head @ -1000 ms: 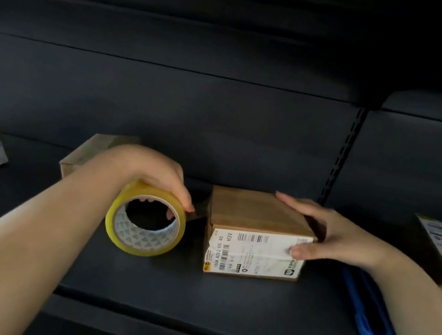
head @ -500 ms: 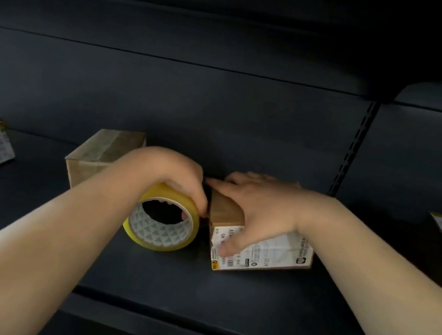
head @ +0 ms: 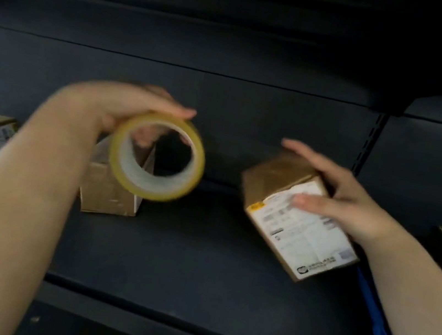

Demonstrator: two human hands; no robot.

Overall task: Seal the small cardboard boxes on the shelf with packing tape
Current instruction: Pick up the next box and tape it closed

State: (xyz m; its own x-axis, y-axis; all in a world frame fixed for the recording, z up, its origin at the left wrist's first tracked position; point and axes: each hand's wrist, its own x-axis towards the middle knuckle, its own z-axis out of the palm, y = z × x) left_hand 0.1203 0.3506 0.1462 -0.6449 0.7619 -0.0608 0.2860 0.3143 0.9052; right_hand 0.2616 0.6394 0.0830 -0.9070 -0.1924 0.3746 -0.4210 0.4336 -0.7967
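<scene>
I see my left hand (head: 124, 111) with fingers wrapped round the yellow tape roll (head: 157, 157) above the shelf (head: 198, 265), while my right hand (head: 339, 200) clamps the tilted labelled box (head: 292, 219) toward the shelf's right side, another cardboard box (head: 108, 193) standing behind the roll.

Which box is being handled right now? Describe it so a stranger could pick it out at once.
Look along the dark shelf to its right half, where the right hand holds a small cardboard box. It sits tilted, a large white printed label facing the camera. The plain brown box behind the tape roll stands square.
</scene>
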